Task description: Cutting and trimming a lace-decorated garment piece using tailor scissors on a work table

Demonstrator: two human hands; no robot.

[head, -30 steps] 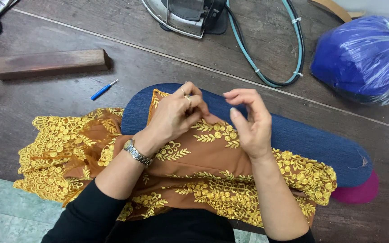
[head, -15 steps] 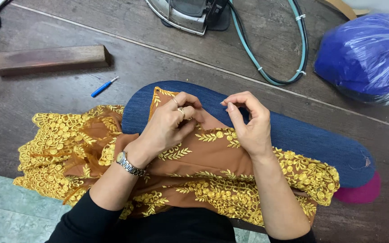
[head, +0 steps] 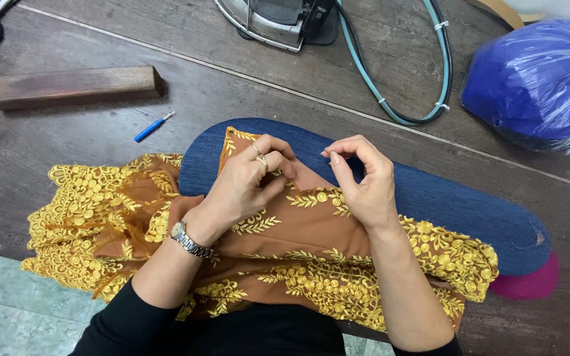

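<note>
Left hand (head: 249, 184) stays pinching the embroidered brown fabric (head: 298, 264); right hand (head: 364, 181), fingertips pressed together, has lifted slightly beside it.

Brown gold-embroidered fabric (head: 298, 264) draped over blue pad (head: 456, 211).

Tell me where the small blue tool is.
Head view, left of centre: the small blue tool lies on the wooden table, between the wooden block and the embroidered fabric.

Sheer brown cloth (head: 311, 231), raised gold embroidery; matt denim pad (head: 443, 204); worn wood table (head: 232, 92); glossy metal iron (head: 265, 20).
</note>
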